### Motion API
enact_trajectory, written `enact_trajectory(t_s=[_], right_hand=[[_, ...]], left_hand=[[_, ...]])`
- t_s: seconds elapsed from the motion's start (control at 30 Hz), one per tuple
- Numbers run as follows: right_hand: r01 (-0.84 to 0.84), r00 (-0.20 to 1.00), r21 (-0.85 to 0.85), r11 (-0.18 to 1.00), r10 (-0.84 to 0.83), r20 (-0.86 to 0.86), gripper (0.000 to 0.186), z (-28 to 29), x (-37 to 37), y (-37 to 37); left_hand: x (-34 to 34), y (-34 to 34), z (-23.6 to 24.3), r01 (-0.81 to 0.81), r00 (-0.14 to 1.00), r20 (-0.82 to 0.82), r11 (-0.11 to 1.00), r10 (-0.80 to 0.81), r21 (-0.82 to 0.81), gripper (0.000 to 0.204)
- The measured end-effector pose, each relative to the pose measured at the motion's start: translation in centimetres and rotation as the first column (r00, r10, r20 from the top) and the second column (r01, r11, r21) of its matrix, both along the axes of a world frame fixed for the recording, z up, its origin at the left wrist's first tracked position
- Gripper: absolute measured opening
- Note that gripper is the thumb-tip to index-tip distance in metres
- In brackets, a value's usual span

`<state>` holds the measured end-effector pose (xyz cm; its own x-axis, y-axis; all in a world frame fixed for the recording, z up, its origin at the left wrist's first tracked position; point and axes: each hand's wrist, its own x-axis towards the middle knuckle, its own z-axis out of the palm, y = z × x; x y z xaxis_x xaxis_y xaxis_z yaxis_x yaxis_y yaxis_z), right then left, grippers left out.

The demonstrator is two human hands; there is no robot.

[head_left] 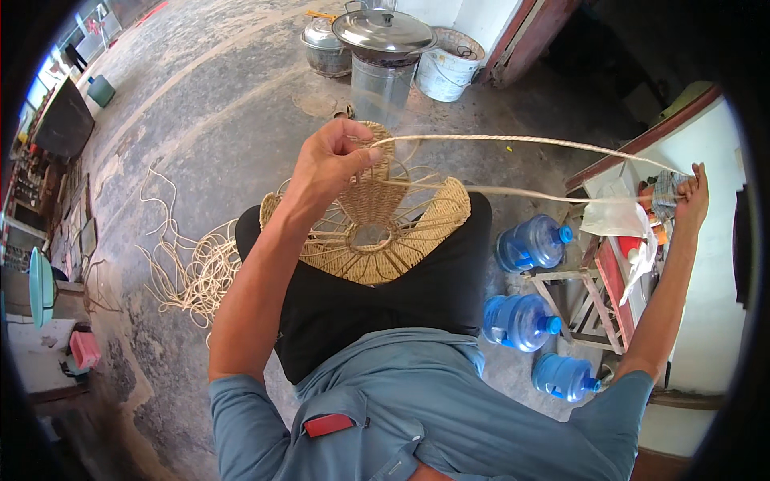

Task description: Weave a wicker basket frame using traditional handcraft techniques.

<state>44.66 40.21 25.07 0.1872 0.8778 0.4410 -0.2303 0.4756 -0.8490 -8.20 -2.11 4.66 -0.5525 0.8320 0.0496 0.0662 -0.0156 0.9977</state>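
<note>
A wire frame partly woven with straw-coloured cord rests on my lap, with wires fanning from a small central ring. One woven panel stands up from it. At the top of this panel my left hand is closed, thumb and fingers pinching the cord at its edge. Far out to the right, my right hand grips the pale twisted cord, fingers closed round it. Two strands run between my hands, the upper bowed slightly and the lower smeared by motion.
Loose cord lies heaped on the floor left of my knee. Blue water jugs stand to my right by a wooden stand. Ahead are a lidded metal pot and a white bucket.
</note>
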Motion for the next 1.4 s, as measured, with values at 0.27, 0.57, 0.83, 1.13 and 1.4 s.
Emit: enact_trajectory(t_s=[0.27,0.57,0.83,1.13,1.4], right_hand=[[0.595,0.718,0.006,0.804,-0.535,0.445,0.031,-3.9,16.7,15.5],[-0.068,0.535,0.307,0.949,-0.225,0.815,0.032,-12.0,-9.2,2.5],[-0.509,0.568,0.027,0.86,0.312,0.762,0.012,-18.0,-26.6,-20.9],[-0.593,0.57,0.016,0.805,0.406,0.715,0.009,-19.2,-31.4,-30.9],[-0.594,0.591,0.045,0.803,0.398,0.701,0.01,-20.3,-34.2,-32.6]], left_hand=[[0.1,0.4,-1.4,-0.016,1.0,-0.018,0.997,0.017,0.081,0.014],[1.3,-0.1,-0.2,-0.105,0.975,-0.195,0.994,0.107,0.02,0.012],[0.9,-1.2,0.7,-0.043,0.958,-0.286,0.998,0.025,-0.055,0.024],[-0.5,-1.2,1.7,0.064,0.925,-0.362,0.987,-0.115,-0.149,0.029],[-1.5,-1.2,1.9,0.111,0.863,-0.457,0.964,-0.215,-0.242,0.037]])
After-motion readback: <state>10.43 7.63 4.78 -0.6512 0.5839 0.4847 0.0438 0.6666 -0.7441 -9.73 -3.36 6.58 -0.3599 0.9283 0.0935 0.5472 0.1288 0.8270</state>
